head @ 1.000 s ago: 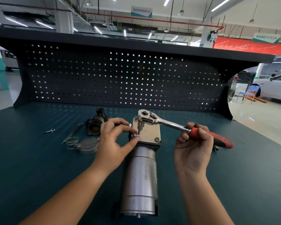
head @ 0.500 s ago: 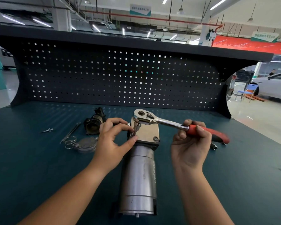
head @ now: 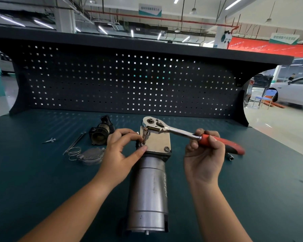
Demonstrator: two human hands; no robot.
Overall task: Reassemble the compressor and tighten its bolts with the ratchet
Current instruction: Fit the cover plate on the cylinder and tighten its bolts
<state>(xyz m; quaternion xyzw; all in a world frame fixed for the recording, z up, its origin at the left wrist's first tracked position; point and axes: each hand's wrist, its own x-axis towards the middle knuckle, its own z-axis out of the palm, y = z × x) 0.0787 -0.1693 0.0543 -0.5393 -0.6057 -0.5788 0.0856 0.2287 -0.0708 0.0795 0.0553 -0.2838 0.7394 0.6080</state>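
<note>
Large workshop hall (head: 191, 20): exposed ducts, strip lights, hanging signs. Red banner (head: 269, 48) high at right. Below it a white car (head: 297, 91) on pale floor, with a blue chair (head: 268, 98) beside it.

Dark pegboard back panel (head: 112, 81) across the far edge of the bench, capped by a flat shelf, daylight showing through its square holes.

Dark teal bench top (head: 42, 180), matt and finely textured.

Compressor (head: 149, 189) lying at bench centre, steel cylinder pointing toward the camera, flat end plate (head: 158, 140) on the far end and facing up. One bolt (head: 166, 148) seated in the plate's near-right corner.

Left hand (head: 119, 154) at the plate's near-left corner, forefinger and thumb curled in a pinch round the tool's bit, thumb tip touching the plate edge.

Right hand (head: 203, 158) wrapped round the handle where chrome meets red grip, fingers curled closed.

Ratchet (head: 180, 132) angled over the plate, head above the far-left corner, bit pointing down to the near-left corner.

Left of the compressor: black housing part (head: 101, 133), round metal cover (head: 92, 155), wire spring (head: 73, 152) touching it, long bolt (head: 75, 142), small screw (head: 49, 140) well apart.

Loose socket (head: 229, 156) on the bench under the red grip.
</note>
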